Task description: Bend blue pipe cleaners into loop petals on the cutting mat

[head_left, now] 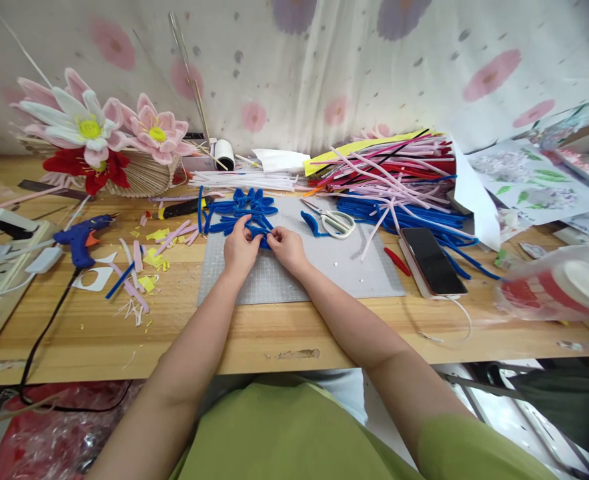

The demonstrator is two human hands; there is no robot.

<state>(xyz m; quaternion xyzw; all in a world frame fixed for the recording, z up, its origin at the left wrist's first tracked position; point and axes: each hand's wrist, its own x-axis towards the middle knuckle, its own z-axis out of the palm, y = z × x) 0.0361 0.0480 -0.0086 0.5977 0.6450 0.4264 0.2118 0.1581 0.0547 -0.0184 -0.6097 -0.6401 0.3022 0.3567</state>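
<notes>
Both hands meet over the left half of a grey cutting mat (374,270). A small blue fuzzy piece (264,243) is pinched between the fingertips of my left hand (241,248) and my right hand (288,249). Part of it is hidden by the fingers. Just behind them lie blue looped petal shapes (251,200) and more blue strips (220,225). To the right on the mat, a bent blue piece (313,224) rests beside scissors with pale handles (338,224).
Pipe cleaners in pink, red and blue (399,167) lie at the back right, near a phone (433,260) and a bagged cup (564,283). At left are a blue glue gun (80,240), scraps (149,267), a power strip (11,267) and fuzzy flowers (89,127).
</notes>
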